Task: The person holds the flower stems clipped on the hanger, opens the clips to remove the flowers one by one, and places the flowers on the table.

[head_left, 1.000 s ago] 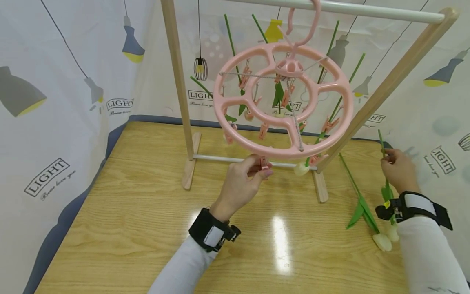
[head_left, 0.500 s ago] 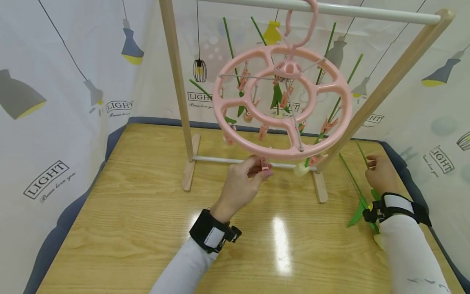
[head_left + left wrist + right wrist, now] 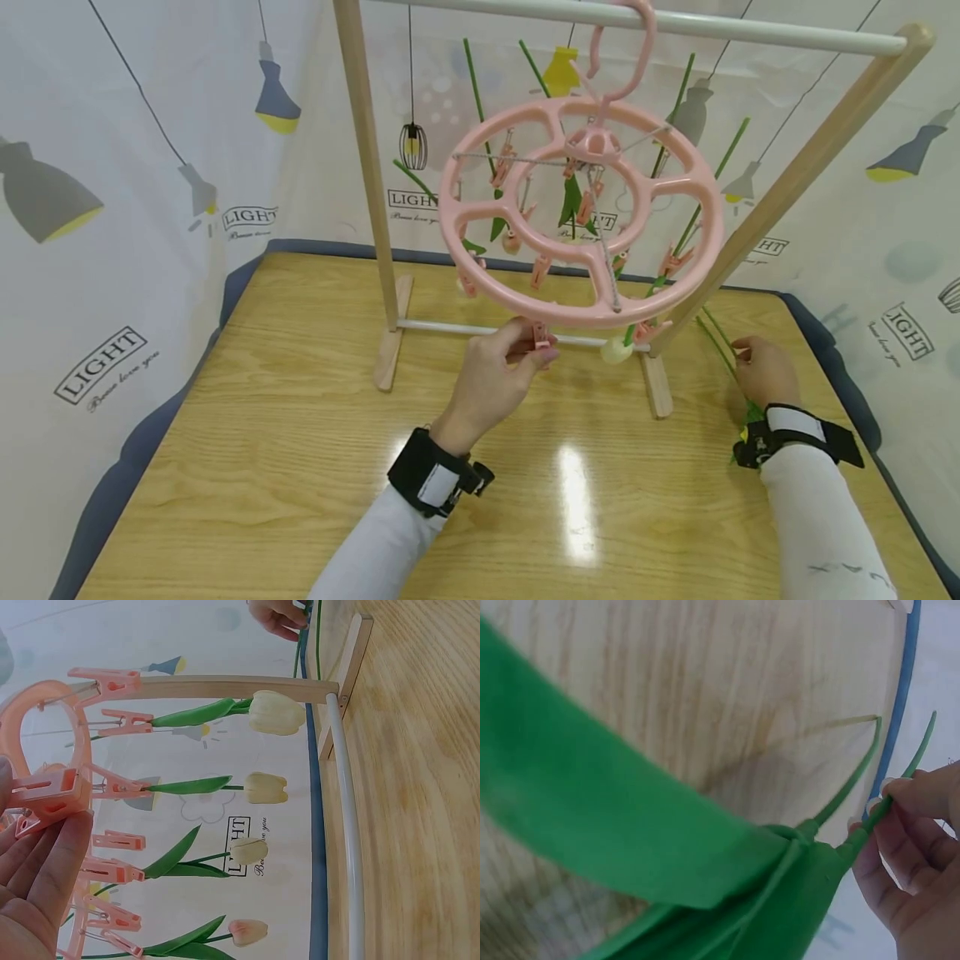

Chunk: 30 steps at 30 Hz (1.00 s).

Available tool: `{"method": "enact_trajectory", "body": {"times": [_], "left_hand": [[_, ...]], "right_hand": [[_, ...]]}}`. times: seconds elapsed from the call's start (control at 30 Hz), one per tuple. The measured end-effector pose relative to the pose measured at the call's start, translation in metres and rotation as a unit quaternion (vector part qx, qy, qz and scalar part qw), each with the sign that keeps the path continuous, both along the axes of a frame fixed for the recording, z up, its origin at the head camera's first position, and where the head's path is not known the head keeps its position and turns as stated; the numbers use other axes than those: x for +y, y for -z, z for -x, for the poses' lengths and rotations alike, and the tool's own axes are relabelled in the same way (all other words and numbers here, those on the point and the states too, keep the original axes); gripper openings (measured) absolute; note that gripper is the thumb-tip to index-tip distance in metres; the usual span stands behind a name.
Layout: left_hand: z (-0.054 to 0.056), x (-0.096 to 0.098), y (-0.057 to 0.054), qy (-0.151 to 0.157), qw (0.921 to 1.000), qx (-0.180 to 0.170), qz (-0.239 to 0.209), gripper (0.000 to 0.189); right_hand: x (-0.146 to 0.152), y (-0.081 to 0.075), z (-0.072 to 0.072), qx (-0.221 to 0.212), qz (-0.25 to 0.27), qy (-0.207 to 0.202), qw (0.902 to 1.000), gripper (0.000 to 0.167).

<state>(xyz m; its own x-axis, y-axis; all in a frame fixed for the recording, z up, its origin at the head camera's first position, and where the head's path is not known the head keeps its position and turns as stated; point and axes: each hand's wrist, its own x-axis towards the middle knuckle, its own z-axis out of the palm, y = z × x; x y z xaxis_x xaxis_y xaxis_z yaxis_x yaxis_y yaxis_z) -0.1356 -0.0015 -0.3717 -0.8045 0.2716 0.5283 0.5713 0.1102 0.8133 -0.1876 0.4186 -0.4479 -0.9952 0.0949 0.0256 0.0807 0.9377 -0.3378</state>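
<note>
Thumb and fingers of my left hand (image 3: 491,375) pinch a pink clothespin (image 3: 541,336) below the front rim of a round pink clip hanger (image 3: 585,315). Up close in the left wrist view the clothespin (image 3: 49,795) shows between thumb and fingertips. At the right of the table my right hand (image 3: 771,371) grips the green stem of a tulip (image 3: 877,814) between thumb and fingers. A second tulip stem (image 3: 847,787) runs beside it. Both tulips' blossoms are hidden in the head view, behind the right hand and forearm.
The hanger's hook (image 3: 637,58) hangs on the white top bar (image 3: 720,25) of a wooden stand (image 3: 367,167). Several tulips (image 3: 274,712) hang blossom down from other clothespins. A white lower bar (image 3: 442,326) joins the stand's feet near the table surface.
My right hand has moved left and lower with the tulip, bringing its stem close to the other one on the table. My left hand has kept its pinch on the clothespin.
</note>
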Motion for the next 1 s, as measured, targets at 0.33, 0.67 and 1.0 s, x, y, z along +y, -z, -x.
{"method": "enact_trajectory", "body": {"times": [0.33,0.67,1.0], "left_hand": [[0.000,-0.002,0.001,0.010,0.9998,-0.013,-0.005,0.019],[0.001,-0.003,0.000,0.035,0.9992,-0.017,-0.002,0.016],[0.001,-0.005,-0.004,0.039,0.9989,-0.018,-0.017,0.018]], "right_hand": [[-0.002,0.012,-0.001,-0.041,0.015,0.003,0.9991,0.037],[-0.004,0.022,-0.002,-0.034,0.013,0.000,0.9993,0.034],[-0.002,0.027,-0.002,-0.055,0.006,-0.009,0.9984,0.034]]}}
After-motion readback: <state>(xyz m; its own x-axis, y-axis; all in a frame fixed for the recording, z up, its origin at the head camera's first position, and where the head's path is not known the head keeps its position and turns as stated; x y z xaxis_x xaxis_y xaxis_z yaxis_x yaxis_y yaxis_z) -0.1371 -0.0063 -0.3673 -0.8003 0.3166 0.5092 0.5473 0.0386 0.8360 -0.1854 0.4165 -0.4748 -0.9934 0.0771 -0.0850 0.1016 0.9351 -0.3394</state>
